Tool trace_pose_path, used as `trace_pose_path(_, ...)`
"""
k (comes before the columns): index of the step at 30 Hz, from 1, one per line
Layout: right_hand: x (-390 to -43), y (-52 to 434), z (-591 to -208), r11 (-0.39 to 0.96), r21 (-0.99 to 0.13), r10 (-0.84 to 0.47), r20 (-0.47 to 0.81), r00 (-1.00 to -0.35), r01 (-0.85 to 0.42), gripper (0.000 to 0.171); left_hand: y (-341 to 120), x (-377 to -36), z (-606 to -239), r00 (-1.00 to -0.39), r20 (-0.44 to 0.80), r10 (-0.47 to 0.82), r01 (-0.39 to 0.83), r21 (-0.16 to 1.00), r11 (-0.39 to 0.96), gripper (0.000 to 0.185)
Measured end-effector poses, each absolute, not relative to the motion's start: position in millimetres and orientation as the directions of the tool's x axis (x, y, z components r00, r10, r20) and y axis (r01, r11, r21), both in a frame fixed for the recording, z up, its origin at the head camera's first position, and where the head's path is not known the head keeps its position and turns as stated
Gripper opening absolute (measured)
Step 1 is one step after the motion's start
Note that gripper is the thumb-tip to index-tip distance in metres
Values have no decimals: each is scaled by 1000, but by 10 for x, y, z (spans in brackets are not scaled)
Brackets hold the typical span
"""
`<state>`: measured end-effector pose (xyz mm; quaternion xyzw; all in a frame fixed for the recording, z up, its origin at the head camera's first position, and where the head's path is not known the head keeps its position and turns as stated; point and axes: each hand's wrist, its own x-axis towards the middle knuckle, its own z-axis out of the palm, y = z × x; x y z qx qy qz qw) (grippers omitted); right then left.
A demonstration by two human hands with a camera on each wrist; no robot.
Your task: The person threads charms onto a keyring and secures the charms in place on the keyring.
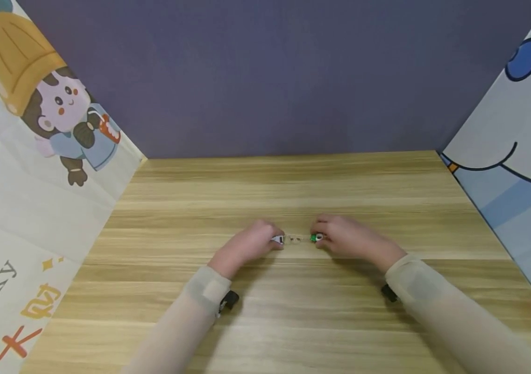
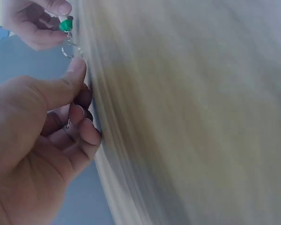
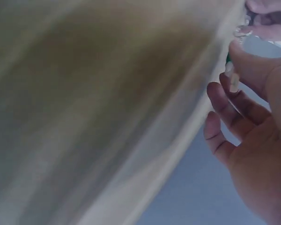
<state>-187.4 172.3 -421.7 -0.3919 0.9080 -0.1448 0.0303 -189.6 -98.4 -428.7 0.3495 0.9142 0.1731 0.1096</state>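
My left hand pinches a small silver-grey piece with a dark slot, its exact kind unclear. Across from it, my right hand grips a small green and white charm between thumb and fingers. A thin metal chain with rings runs between the two pieces, stretched roughly level just over the wooden table. In the left wrist view a metal split ring shows beside the green part. Fingers hide most of the silver-grey piece there.
The wood-grain table lies beneath both hands. A dark purple-grey panel stands at its back. Printed cartoon sheets flank it, one on the left and one on the right. A black wrist device sits under the left sleeve.
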Motion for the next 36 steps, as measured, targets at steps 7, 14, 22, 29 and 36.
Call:
trace_pose_path(7,-1892,1769,-4337,671,-387,-678,25,-735,-632,21,-1037,-1915,-4328,-736,-81,672,590,409,696,28)
trace_pose_path(14,-1976,1805,-4421,679,-549,-602,-35,-798,-489,22,-1123,-2005,-4379,-758,-84,647,533,492,688,33)
trace_pose_path(22,-2036,1846,-4518,637,-616,-588,1,-809,-464,24,-1171,-2082,-4421,-793,-131,595,420,589,690,34)
trace_pose_path(29,-2035,1865,-4613,584,-678,-554,68,-830,-446,26,-1197,-2116,-4431,-802,-152,577,361,646,673,36)
trace_pose_path(36,-2043,1849,-4622,568,-715,-527,64,-848,-407,28,-1232,-2157,-4440,-799,-156,580,350,664,660,37)
